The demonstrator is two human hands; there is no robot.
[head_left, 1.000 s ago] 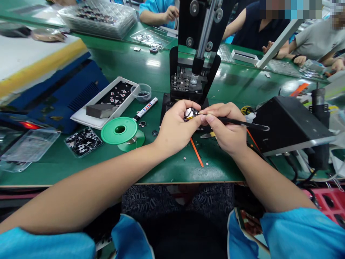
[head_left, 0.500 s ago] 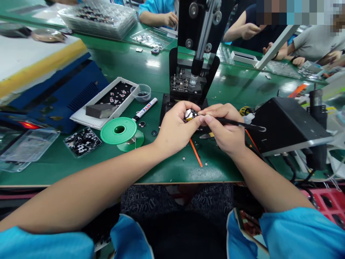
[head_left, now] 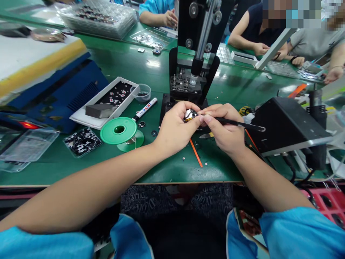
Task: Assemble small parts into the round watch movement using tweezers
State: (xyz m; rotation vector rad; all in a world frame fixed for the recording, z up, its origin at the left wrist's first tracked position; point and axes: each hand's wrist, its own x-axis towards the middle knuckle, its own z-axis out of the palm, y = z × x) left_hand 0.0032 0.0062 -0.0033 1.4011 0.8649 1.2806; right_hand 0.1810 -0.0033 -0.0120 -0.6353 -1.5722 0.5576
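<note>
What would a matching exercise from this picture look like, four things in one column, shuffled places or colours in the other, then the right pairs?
1. Small device
2. Black tool
3. Spool
4. Paint marker

A. Bright green
B. Lying between the white tray and the black press
C. Held in the left hand
D. Held in the right hand

Pairs: 1-C, 2-D, 3-A, 4-B

A dark-topped co-worker's hand [head_left: 261, 49], higher before, now low beside a white box [head_left: 244, 60]

One held tool [head_left: 249, 126], one spool [head_left: 110, 133], one marker [head_left: 145, 109]
</note>
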